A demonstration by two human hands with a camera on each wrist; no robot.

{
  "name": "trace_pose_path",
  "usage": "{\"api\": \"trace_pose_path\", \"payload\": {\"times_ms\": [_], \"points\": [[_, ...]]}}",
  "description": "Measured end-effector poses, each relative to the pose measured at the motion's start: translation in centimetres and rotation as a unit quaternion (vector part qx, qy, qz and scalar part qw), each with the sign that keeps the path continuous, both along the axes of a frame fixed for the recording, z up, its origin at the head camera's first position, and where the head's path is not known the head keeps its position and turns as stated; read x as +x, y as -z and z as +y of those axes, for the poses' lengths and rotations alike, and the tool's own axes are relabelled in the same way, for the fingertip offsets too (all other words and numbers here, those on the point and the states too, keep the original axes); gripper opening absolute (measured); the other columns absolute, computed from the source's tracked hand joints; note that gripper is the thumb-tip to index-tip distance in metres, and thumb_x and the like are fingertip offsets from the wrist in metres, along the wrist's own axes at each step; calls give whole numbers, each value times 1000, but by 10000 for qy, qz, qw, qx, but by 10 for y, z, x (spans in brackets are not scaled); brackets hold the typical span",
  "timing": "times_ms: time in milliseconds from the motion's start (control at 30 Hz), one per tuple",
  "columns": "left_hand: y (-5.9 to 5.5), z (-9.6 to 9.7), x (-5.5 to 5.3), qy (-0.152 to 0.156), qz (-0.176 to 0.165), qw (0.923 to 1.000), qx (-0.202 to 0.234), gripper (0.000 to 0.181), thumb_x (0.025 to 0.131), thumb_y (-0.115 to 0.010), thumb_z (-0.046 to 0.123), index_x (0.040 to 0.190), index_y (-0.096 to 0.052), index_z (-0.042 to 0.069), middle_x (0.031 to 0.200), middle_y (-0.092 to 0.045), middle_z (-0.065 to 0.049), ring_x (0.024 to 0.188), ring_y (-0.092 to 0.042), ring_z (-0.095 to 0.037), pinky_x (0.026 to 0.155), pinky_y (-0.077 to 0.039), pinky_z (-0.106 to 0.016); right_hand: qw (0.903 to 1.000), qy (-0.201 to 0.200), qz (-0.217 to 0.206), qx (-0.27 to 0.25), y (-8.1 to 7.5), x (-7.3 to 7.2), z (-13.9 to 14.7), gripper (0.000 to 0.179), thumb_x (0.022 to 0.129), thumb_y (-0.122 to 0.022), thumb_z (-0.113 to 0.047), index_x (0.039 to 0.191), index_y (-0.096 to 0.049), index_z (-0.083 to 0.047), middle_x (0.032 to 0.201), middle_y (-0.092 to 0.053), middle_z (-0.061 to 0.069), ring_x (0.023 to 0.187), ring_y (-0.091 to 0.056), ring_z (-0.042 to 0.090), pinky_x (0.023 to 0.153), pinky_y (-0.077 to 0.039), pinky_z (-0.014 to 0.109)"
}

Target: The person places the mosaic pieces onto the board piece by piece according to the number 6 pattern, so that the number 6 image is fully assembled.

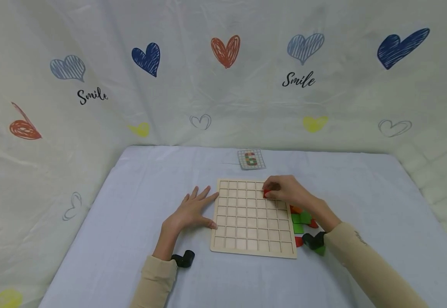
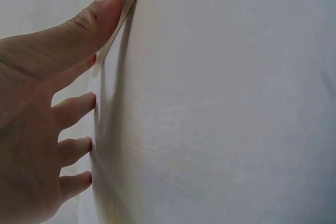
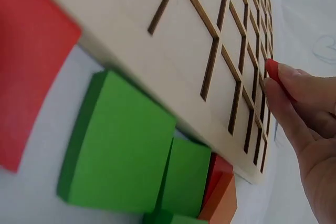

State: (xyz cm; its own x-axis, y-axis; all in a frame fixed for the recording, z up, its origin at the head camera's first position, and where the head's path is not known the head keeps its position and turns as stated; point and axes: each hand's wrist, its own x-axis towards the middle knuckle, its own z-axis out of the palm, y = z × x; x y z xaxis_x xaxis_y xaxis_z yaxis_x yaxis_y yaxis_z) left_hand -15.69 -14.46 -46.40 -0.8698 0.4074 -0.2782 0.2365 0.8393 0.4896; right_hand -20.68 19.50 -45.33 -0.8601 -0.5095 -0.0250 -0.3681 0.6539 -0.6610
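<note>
A pale wooden grid board (image 1: 246,218) lies flat on the white cloth, its square cells bare. My right hand (image 1: 287,190) pinches a small red block (image 1: 266,193) between thumb and fingers over the upper right of the board. In the right wrist view the same red block (image 3: 278,77) shows at the fingertips, close to the grid. My left hand (image 1: 193,213) is spread at the board's left side, thumb and forefinger touching its edge. From the left wrist view, the left hand (image 2: 47,108) has its other fingertips down on the cloth.
Right of the board lie several loose blocks: green (image 1: 298,223), orange (image 1: 296,209) and red (image 1: 299,242), partly under the right wrist. A pattern card (image 1: 251,159) with a coloured figure on a grid lies behind the board. A white printed curtain (image 1: 223,94) hangs at the back.
</note>
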Motion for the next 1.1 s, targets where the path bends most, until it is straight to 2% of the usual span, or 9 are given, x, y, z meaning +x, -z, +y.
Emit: {"api": "trace_pose_path", "payload": {"times_ms": [100, 433, 567, 767, 1100], "points": [[1, 0, 0, 13, 0, 10000, 13, 102, 75, -90, 43, 161, -37, 25, 173, -17, -9, 159, -1, -42, 127, -6, -63, 10000, 8, -31, 1, 2, -2, -4, 7, 93, -75, -8, 100, -75, -8, 96, -77, 2, 90, -70, 17, 86, -58, 40], [-1, 1, 1, 42, 24, 10000, 42, 102, 76, -89, 43, 161, -37, 24, 173, -18, -9, 160, -1, -42, 127, -6, -64, 9994, -313, 143, 91, 0, -7, -11, 12, 95, -71, -3, 100, -81, -6, 100, -76, 3, 95, -70, 23, 88, -59, 41], [-1, 1, 1, 50, 33, 10000, 7, 102, 76, -89, 44, 161, -37, 25, 173, -17, -9, 160, -1, -41, 127, -6, -63, 9988, -450, 61, 182, -1, -11, -13, 16, 96, -70, -2, 107, -80, -7, 104, -77, 4, 98, -70, 22, 87, -59, 39], [-1, 1, 1, 48, 19, 10000, -4, 102, 76, -89, 43, 161, -37, 25, 173, -17, -8, 160, -1, -41, 127, -6, -63, 9990, -409, -146, 135, 1, -13, -17, 19, 95, -70, -2, 113, -76, -4, 106, -77, 8, 100, -73, 24, 88, -60, 39], [2, -1, 0, 25, 21, 10000, -2, 103, 75, -90, 44, 161, -37, 24, 173, -18, -9, 159, -2, -42, 126, -7, -64, 9983, -419, 314, 246, 1, -12, -17, 17, 95, -69, 0, 110, -78, 1, 107, -75, 11, 99, -71, 30, 86, -61, 42]]}}
